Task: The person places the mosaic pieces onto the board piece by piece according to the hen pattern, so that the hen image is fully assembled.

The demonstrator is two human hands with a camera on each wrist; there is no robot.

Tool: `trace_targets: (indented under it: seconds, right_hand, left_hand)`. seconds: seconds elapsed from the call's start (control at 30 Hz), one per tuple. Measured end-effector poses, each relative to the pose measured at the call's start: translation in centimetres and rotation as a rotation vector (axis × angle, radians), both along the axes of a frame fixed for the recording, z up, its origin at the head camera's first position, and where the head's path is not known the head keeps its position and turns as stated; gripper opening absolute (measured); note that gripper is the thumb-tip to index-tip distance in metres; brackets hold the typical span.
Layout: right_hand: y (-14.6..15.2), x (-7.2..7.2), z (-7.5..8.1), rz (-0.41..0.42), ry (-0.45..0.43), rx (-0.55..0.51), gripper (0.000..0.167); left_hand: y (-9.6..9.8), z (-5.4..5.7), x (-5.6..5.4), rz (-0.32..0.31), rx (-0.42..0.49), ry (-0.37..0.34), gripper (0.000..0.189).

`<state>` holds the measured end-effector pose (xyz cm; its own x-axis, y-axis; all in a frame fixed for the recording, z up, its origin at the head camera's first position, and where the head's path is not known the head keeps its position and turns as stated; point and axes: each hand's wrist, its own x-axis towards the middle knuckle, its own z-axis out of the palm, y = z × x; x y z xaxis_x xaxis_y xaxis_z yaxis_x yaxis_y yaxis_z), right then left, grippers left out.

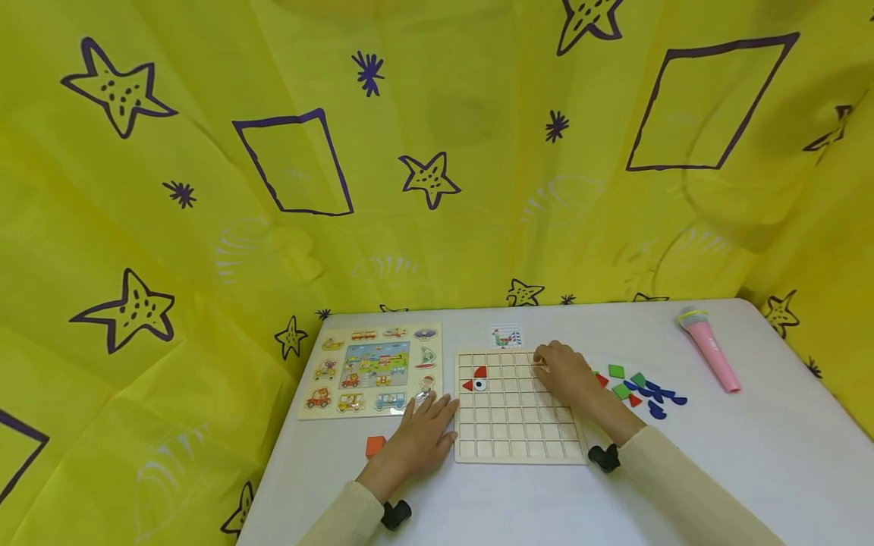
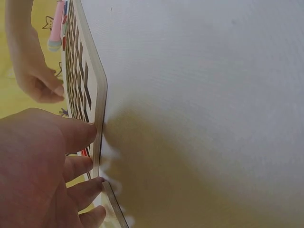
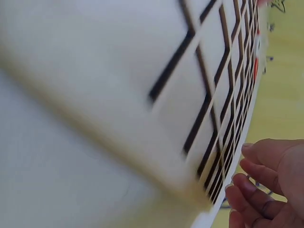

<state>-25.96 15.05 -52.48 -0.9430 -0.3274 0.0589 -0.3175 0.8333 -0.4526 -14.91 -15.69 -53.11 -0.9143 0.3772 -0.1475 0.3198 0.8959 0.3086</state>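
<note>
A wooden grid board (image 1: 515,453) lies on the table. Near its upper left, a red quarter-round piece (image 1: 481,371), a red triangle (image 1: 467,386) and a white tile with a black-ringed circle (image 1: 480,385) form a small group. My left hand (image 1: 422,438) rests beside the board's left edge, fingers spread, thumb and fingertips at the rim in the left wrist view. My right hand (image 1: 568,373) is over the board's upper right corner. Its fingers (image 3: 251,194) bend loosely, and no piece shows between them in the right wrist view.
A picture card (image 1: 506,336) lies behind the board. Left stands a vehicle puzzle (image 1: 375,364), with an orange-red block (image 1: 375,446) in front. To the right are scattered green squares (image 1: 617,371), red pieces and blue pieces (image 1: 657,410), then a pink microphone (image 1: 713,353). A yellow curtain (image 1: 423,250) hangs behind.
</note>
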Motion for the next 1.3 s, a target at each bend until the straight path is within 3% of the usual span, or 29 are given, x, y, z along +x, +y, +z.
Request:
trace_targets:
  seconds: [0.3, 0.53, 0.7, 0.93, 1.3]
  right_hand:
    - [6.6, 0.3, 0.4, -0.043, 0.01, -0.01, 0.024]
    - [11.6, 0.0, 0.6, -0.072, -0.088, -0.079, 0.032]
    - [13.8, -0.1, 0.9, -0.051, -0.146, -0.058, 0.038]
    - [15.0, -0.2, 0.5, -0.021, -0.176, -0.032, 0.035]
    - [13.6, -0.6, -0.2, -0.029, -0.157, -0.069, 0.031]
  left_hand:
    - [0.0, 0.1, 0.1, -0.003, -0.003, -0.005, 0.059]
    - [0.0, 0.2, 0.0, -0.007, -0.007, -0.005, 0.06]
    - [0.0, 0.1, 0.0, -0.009, -0.003, -0.007, 0.059]
    - [0.0, 0.2, 0.0, -0.009, -0.001, -0.003, 0.059]
    - [-0.1, 0.0, 0.0, -0.007, -0.006, -0.007, 0.059]
